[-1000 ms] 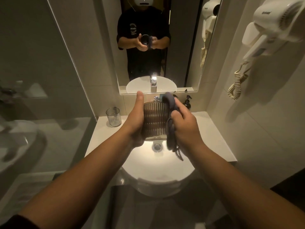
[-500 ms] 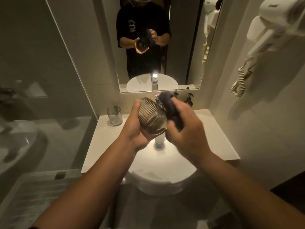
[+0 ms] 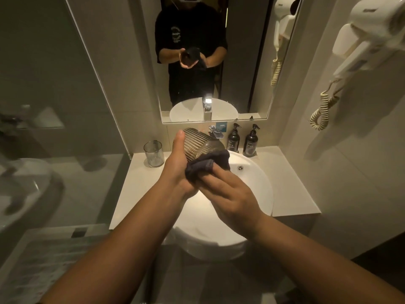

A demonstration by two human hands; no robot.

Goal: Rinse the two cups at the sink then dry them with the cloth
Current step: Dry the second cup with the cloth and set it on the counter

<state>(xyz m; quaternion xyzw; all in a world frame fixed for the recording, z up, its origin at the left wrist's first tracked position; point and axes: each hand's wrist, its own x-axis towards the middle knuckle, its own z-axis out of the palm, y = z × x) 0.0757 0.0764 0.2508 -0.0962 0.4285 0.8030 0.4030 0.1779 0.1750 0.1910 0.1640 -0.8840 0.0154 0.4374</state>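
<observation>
Over the sink (image 3: 258,189), the left hand (image 3: 177,170) grips the ribbed cup (image 3: 201,143), tilted, while the right hand (image 3: 230,194) pinches the cloth (image 3: 206,165) against its base. Best to turn the cup slowly, wiping every groove. The second cup (image 3: 153,153) stands at the counter's back-left corner.

Counter (image 3: 135,185) left of the sink (image 3: 258,178) open — second cup (image 3: 153,153) and two bottles (image 3: 242,139) crowd the back.

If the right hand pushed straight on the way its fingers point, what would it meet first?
The dark cloth that the right hand already presses, then the ribbed cup held in the left hand.
</observation>
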